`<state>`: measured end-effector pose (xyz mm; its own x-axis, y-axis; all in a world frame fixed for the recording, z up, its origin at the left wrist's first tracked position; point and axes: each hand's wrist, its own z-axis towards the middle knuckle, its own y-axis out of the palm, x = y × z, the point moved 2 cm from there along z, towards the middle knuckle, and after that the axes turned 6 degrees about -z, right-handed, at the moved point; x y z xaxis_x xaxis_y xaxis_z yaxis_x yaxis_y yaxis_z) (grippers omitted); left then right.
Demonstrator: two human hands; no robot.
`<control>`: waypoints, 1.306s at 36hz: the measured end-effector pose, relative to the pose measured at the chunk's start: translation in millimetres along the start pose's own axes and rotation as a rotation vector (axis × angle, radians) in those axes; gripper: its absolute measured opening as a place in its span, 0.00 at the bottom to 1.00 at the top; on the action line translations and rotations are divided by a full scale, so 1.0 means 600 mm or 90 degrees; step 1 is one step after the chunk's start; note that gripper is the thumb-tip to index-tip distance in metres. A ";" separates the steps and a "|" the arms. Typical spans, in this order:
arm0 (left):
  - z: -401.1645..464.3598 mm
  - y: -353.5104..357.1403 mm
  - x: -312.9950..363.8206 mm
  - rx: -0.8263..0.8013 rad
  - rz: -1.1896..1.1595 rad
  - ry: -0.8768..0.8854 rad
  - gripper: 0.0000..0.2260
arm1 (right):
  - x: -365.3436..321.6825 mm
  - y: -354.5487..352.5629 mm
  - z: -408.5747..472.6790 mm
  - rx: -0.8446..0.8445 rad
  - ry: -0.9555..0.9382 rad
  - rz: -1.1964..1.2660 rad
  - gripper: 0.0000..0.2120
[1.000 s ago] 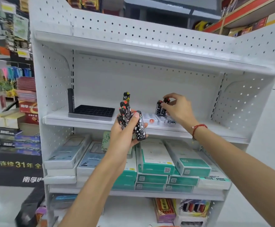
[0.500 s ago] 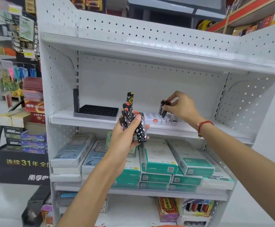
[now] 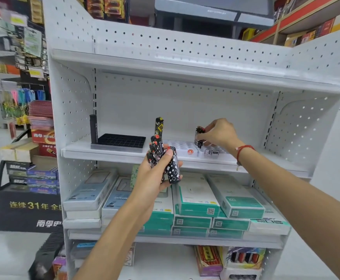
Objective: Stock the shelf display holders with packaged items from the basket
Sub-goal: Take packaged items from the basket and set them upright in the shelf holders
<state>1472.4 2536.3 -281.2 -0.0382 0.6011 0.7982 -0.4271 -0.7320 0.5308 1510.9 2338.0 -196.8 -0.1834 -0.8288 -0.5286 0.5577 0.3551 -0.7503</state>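
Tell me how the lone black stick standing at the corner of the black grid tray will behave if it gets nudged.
The black stick is tall, narrow and upright at the corner of the black grid tray, so it probably tips easily. It looks rigid and likely light. Whether it sits in a slot is unclear.

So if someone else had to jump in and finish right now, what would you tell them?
Left hand: holds a bunch of patterned lighters, upright, in front of the middle shelf.
Right hand: fingers pinch one lighter over the white holder, at its right part.
Black holder to the left: one tall black piece stands at its left end; the slots look unfilled.
Done: hardly any slots are filled yet.
Left: seat this lighter, then slot in the bunch one by one. No basket in view.
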 end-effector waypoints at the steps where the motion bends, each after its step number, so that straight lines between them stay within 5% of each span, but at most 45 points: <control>1: 0.000 0.001 -0.001 0.001 -0.008 -0.005 0.09 | 0.001 0.002 0.001 0.004 0.004 -0.004 0.12; 6: -0.003 0.005 -0.006 0.014 -0.087 -0.047 0.11 | -0.008 -0.004 -0.035 0.059 -0.047 -0.040 0.28; 10: -0.010 0.015 -0.011 -0.022 -0.111 -0.076 0.12 | -0.021 -0.015 -0.143 0.021 -0.157 0.120 0.11; 15: -0.017 0.025 -0.015 -0.057 -0.001 -0.113 0.14 | -0.001 0.018 -0.211 -0.162 -0.174 0.167 0.13; 20: -0.020 0.033 -0.021 -0.030 0.036 -0.154 0.14 | 0.006 0.019 -0.208 -0.224 -0.114 0.253 0.09; 27: -0.042 0.066 -0.038 0.065 -0.163 -0.293 0.09 | 0.033 0.017 -0.202 -0.319 0.033 0.387 0.05; 31: -0.048 0.067 -0.060 0.108 -0.133 -0.326 0.09 | 0.046 0.015 -0.203 -0.278 0.077 0.371 0.10; 40: -0.049 0.057 -0.079 0.201 0.027 -0.202 0.17 | 0.030 0.007 -0.219 -0.096 -0.050 0.264 0.13; 44: -0.046 0.060 -0.062 0.157 0.054 -0.104 0.04 | 0.032 -0.024 -0.213 -0.024 -0.062 0.359 0.16; 47: -0.036 0.057 -0.038 0.097 0.105 -0.003 0.11 | 0.044 -0.062 -0.196 0.070 -0.048 0.456 0.12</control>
<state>1438.8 2504.6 -287.4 -0.0917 0.4672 0.8794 -0.2738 -0.8609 0.4289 1390.4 2353.9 -229.6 0.3118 -0.4380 -0.8432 0.5983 0.7799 -0.1838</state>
